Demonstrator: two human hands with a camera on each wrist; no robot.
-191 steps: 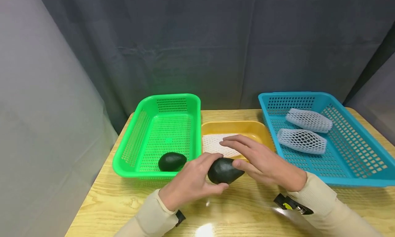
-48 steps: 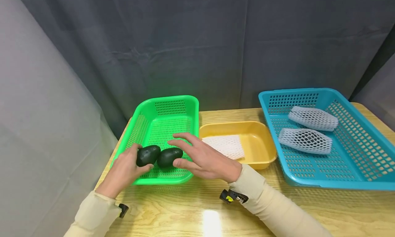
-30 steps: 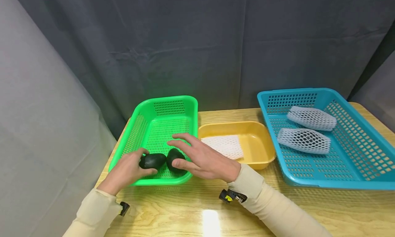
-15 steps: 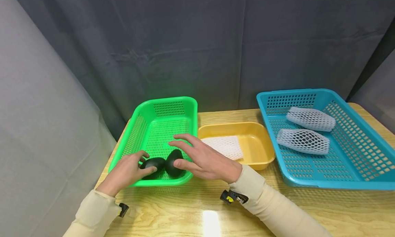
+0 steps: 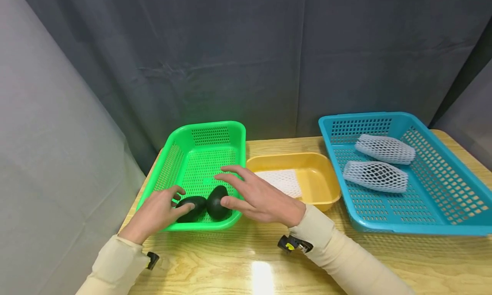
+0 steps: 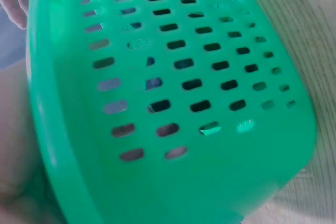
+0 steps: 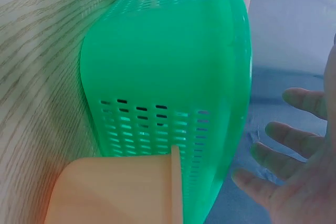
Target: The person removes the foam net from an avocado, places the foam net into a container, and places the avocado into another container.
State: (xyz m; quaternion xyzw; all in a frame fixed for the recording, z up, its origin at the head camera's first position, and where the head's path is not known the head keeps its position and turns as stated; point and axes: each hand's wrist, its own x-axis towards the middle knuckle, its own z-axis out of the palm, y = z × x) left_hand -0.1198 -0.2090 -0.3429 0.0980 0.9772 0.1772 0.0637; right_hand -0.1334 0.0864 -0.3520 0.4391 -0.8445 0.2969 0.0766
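Observation:
Two dark green avocados lie side by side at the near end of the green basket point(image 5: 184, 127). Over the left avocado point(image 5: 198, 205) hovers my left hand point(image 5: 157, 211), fingers loosely bent and parted, its thumb overlapping the fruit in the head view. The right avocado point(image 5: 216, 205) stands more lengthwise, its narrow end pointing away from me. My right hand point(image 5: 261, 197) is above the basket's right rim, fingers spread, thumb overlapping that avocado's edge, holding nothing. In the right wrist view its fingers point(image 7: 294, 137) are apart beside the rim. The basket wall hides both avocados from the wrist cameras.
A yellow tray point(image 5: 320, 182) with white foam netting point(image 5: 282, 179) in it stands right of the green basket. Farther right, a blue basket point(image 5: 453, 192) holds two net-sleeved pieces point(image 5: 384, 149), the nearer one point(image 5: 376, 176) showing something dark inside. Grey curtains enclose the wooden table point(image 5: 215, 261).
The avocado my left hand held over the table is now down in the green basket. The other avocado has turned lengthwise. Left fingers have loosened; the right hand has shifted slightly right.

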